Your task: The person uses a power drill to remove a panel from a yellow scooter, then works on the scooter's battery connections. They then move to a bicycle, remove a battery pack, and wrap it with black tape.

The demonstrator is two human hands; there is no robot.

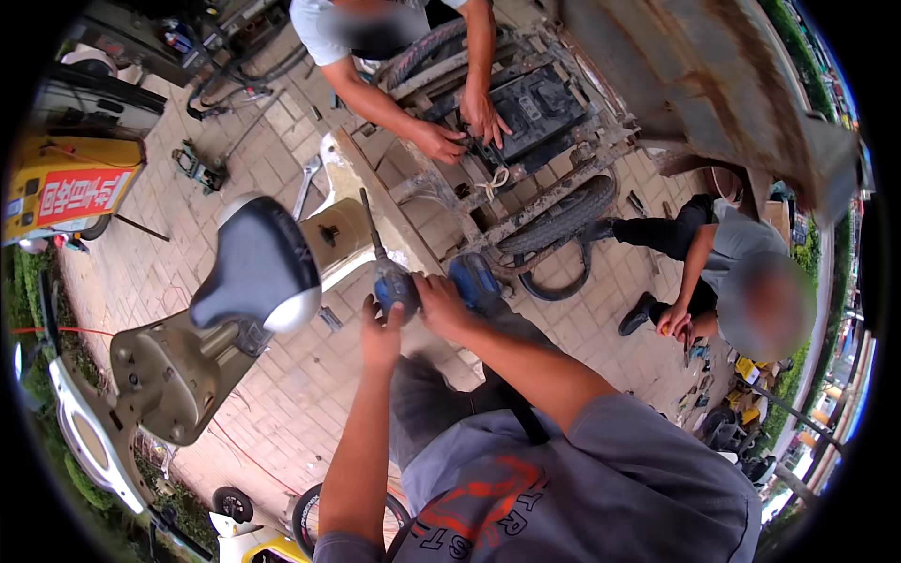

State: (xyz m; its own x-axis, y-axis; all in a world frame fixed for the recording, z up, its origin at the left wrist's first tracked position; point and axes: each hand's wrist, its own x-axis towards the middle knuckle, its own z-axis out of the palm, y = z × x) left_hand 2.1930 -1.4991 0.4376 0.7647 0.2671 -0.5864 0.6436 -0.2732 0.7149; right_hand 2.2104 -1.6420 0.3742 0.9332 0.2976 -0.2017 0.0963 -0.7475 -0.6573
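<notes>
Blue drill [394,287] gripped two-handed: left hand [380,338] cupped its rear, right hand [445,306] wrapped its middle, neither nearer tbh. Long bit [374,225] pointed forward, slightly left, right of scooter seat [251,263].

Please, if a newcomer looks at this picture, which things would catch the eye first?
Probably the big dark saddle with its silvery tip, left of centre. Next, near the middle, the blue power tool with its long thin bit, held in the right hand with the left hand against it. Beyond, right of top centre, a dirty metal frame carries a black box.
</notes>
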